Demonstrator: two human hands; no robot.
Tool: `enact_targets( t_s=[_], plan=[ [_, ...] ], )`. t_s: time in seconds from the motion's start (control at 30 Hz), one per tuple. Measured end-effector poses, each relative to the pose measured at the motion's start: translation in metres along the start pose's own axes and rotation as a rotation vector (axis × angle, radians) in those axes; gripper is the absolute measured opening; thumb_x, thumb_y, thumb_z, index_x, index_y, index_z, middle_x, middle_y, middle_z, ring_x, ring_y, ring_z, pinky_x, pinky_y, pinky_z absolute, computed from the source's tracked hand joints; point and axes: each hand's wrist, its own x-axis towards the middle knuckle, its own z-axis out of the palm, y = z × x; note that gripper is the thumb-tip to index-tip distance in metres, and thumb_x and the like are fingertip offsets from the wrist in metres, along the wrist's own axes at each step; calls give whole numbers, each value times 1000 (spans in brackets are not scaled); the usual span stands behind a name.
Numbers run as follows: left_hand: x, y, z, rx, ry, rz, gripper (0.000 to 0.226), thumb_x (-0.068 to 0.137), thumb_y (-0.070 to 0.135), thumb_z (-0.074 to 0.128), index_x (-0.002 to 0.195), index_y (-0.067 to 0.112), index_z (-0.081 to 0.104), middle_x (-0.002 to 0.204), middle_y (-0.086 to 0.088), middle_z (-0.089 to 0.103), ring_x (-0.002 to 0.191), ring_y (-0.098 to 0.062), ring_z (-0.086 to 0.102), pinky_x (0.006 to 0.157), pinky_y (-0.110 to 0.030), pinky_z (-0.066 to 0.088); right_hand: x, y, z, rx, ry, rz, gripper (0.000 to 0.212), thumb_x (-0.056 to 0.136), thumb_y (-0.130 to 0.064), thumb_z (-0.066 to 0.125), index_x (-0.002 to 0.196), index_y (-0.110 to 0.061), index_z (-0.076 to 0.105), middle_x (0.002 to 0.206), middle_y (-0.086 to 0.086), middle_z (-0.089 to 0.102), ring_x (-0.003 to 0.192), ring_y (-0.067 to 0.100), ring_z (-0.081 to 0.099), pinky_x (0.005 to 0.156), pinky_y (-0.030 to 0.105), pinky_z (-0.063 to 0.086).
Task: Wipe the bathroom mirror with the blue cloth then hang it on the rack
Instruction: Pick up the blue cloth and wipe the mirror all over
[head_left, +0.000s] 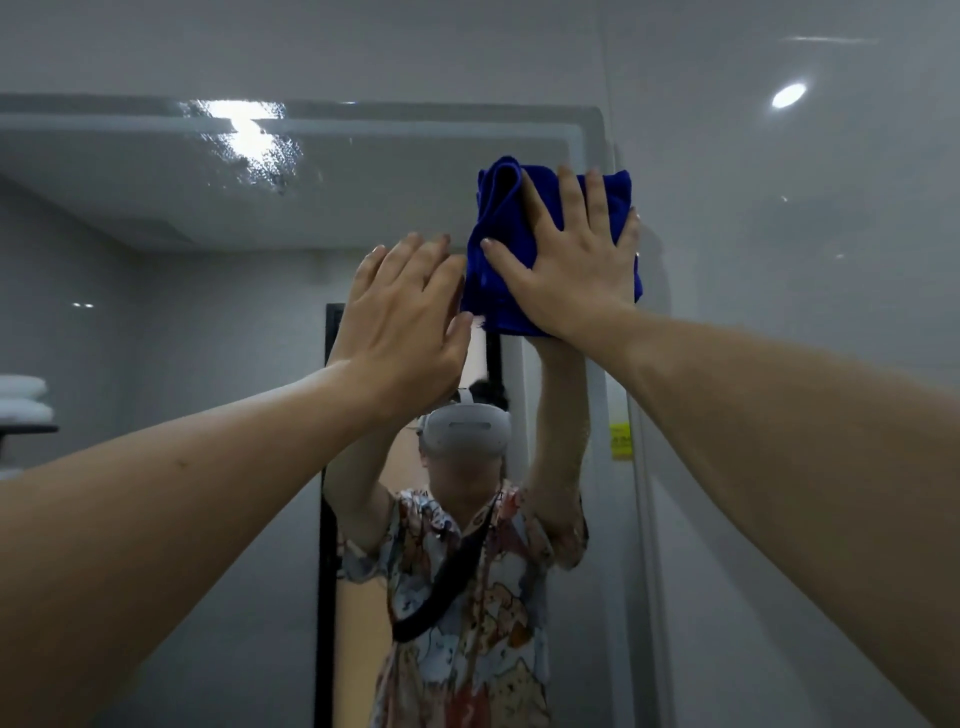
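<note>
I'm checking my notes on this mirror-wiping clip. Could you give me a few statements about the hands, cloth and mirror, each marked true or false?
1. The right hand presses the blue cloth flat against the mirror. True.
2. The cloth is near the mirror's bottom left corner. False: it is near the top right corner.
3. The left hand grips the cloth. False: it is flat with straight fingers beside the cloth, holding nothing.
4. The cloth is folded or bunched, not spread out in one layer. True.
5. The cloth already hangs on a rack. False: it is at the mirror, under the right hand.
</note>
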Motion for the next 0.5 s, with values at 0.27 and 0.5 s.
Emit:
enact_targets(
  t_s=[0.27,0.5],
  plan=[
    [-51,8,1,4,-23,-37,58,94,40,46,143,10,49,156,-14,43,147,-34,33,122,-53,23,-65,-1,17,-10,26,2,83,94,-83,18,165,-41,8,175,2,6,161,29,-3,124,67,3],
    [-105,19,9,50,-39,-32,60,96,41,43,147,10,43,161,-14,35,151,-35,25,122,-59,18,-127,-3,29,-7,43,26,83,94,-82,22,165,-39,11,174,5,11,161,31,3,122,70,5]
  ],
)
